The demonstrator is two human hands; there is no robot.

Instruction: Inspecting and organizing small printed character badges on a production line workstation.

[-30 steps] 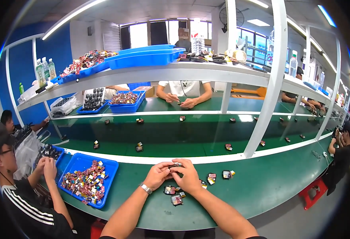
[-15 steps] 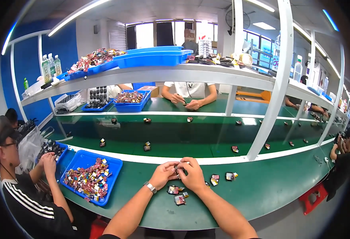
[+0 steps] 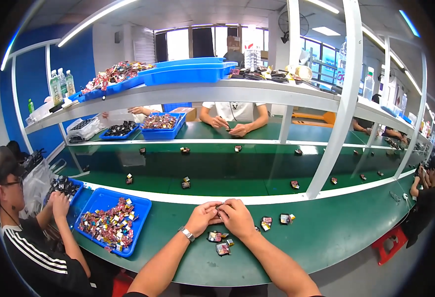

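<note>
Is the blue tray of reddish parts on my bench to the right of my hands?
No, the blue tray, with reddish parts heaped in it, sits left of your left hand.

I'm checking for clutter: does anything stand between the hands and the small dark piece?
Nothing visible does: the left hand and right hand both have fingers on the dark piece. Loose units lie on the table nearer the body and off to the right, not between.

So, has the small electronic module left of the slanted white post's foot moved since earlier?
Yes, rightward: the electronic module now sits closer to the white post.
</note>
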